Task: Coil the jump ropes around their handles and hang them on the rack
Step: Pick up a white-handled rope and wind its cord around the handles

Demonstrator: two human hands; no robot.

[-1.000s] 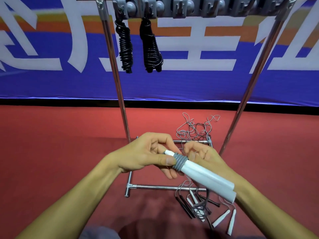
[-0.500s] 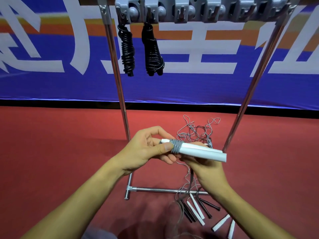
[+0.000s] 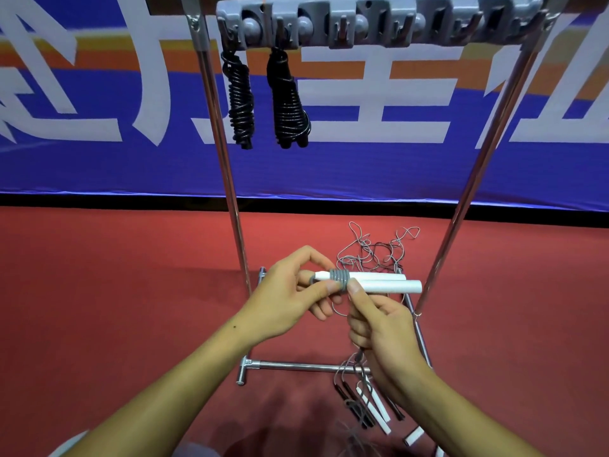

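Left hand: the left hand (image 3: 290, 291) pinched the narrow left end of the white handles (image 3: 379, 281), thumb pressed against the grey coil (image 3: 339, 281), fingers curled round behind.
Right hand: the right hand (image 3: 382, 328) sat just beneath the handles, thumb tip touching the coil's right edge, fingers curled round the grey cord (image 3: 342, 311) that ran down through the fist.
Handles: two white handles lay side by side, roughly level, pointing right, held in front of the rack's base.
Coil: a few tight grey turns bound the pair together near their left end.
Loose cord: below the right hand, the cord trailed to the floor (image 3: 115, 291).
Rack: a metal rack (image 3: 230, 199) stood just beyond the hands, with a grey hook bar (image 3: 379, 24) across the top.
Hung ropes: two black coiled ropes (image 3: 263, 100) dangled from the left-most hooks, side by side.
Floor pile: a tangle of thin ropes (image 3: 375, 252) lay on the far side of the base; more white and black handles (image 3: 372, 404) lay nearer, at the right.
Backdrop: a blue banner (image 3: 99, 159) with white lettering ran along the far wall.
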